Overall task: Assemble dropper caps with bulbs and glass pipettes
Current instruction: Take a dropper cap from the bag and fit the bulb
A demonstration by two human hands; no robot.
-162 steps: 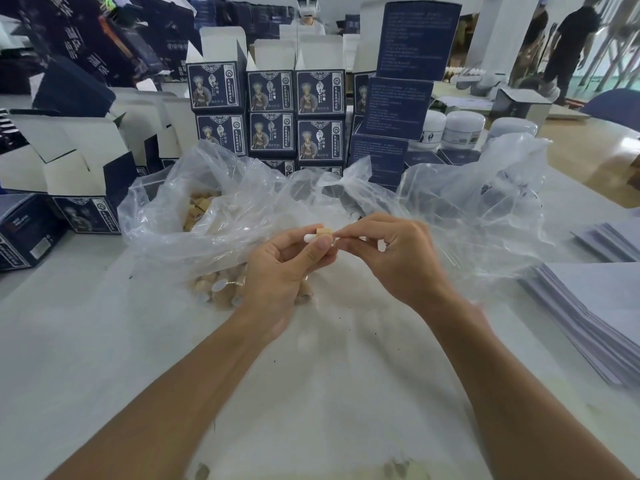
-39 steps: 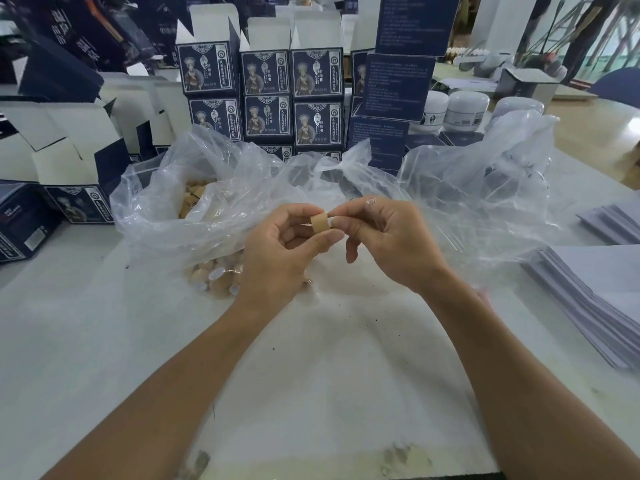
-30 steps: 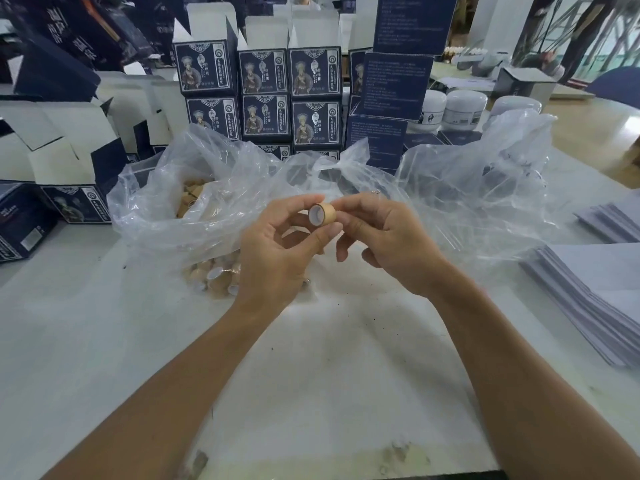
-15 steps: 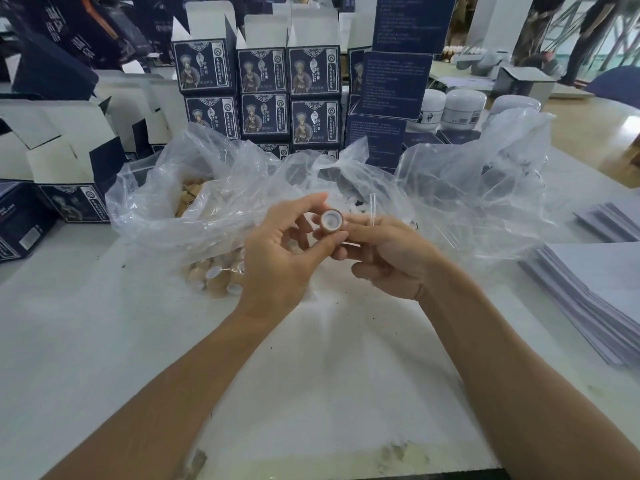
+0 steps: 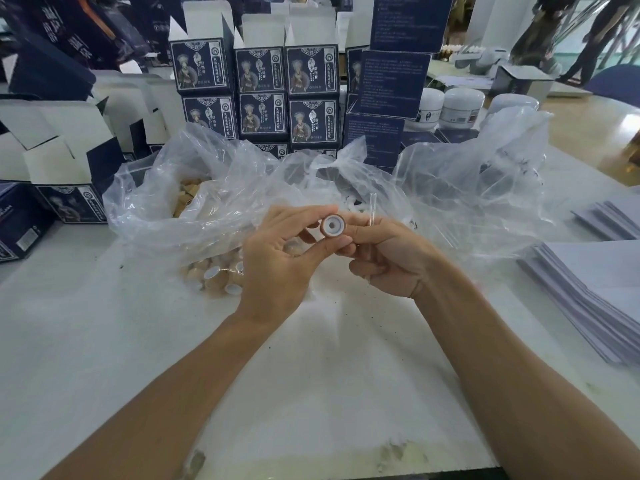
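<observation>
Dropper cap (image 5: 333,226), tan-walled with a white insert and a small centre hole, is held above the desk (image 5: 104,341) with its open underside turned toward the camera. Left hand (image 5: 277,263) pinches it between thumb below and curled fingers above, forearm running in from the lower left. Right hand (image 5: 384,258) lies just beside the cap, palm turned partly up, fingers curled round a clear glass pipette (image 5: 372,211) whose upper end stands nearly upright above the knuckles; its lower part is hidden in the fist. Judged step: pipette not yet seated in the centre hole. Risks noted: the pipette stands roughly crosswise to the hole's axis, so an insertion begun without re-aiming could jam against the insert or chip the glass; excess push on thin glass could snap it in the fingers; the two-point pinch on a small round cap could let it roll free. Beyond the hands, loose caps (image 5: 214,277) lie at the mouth of a clear plastic bag (image 5: 194,202), a second bag (image 5: 485,188) to its right. Paper stacks (image 5: 595,292) sit at the right edge, navy cartons (image 5: 259,98) and white jars (image 5: 462,105) behind
</observation>
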